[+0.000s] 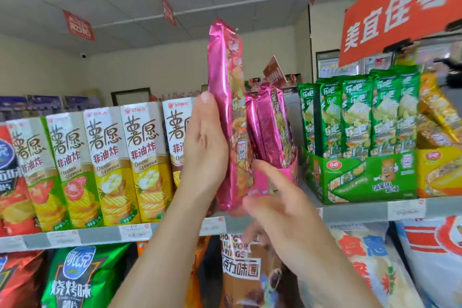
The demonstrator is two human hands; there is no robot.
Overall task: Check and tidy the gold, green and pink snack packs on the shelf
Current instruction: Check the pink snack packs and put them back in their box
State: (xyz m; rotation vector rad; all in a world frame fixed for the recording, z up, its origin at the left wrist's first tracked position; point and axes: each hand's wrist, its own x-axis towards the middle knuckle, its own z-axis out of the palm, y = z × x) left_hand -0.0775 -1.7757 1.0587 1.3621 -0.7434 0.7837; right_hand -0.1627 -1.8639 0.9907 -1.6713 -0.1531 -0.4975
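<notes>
Pressing flat against the left face of a pink pack (223, 97), your left hand (205, 152) stood upright at the centre of the frame. Its fingers were straight and together along the foil, and I could not tell whether a thumb hooked round the far side. The pack stood tall and nearly vertical, its top well above the other goods and its bottom end near the level of the shelf edge (350, 210).

Just below and to the right of it, your right hand (287, 210) was blurred, with its fingers apart and holding nothing. Its index finger (270, 172) stretched up and to the left toward the pink display box (290, 170). I could not tell whether the tip touched the box.

In that box, right of centre, more pink packs (270, 122) stood tilted. Farther right, green packs (357, 112) stood upright in a row in a green display box (370, 177). At the right border, gold packs (435, 112) lay tilted above a yellow box (440, 170).

On the left half of the same shelf stood a row of tall crisp cartons (107, 162), touching side by side. Price tags (135, 231) ran along the shelf edge, and large snack bags (82, 275) filled the lower frame. A red sign (400, 7) with white characters hung in the upper right.
</notes>
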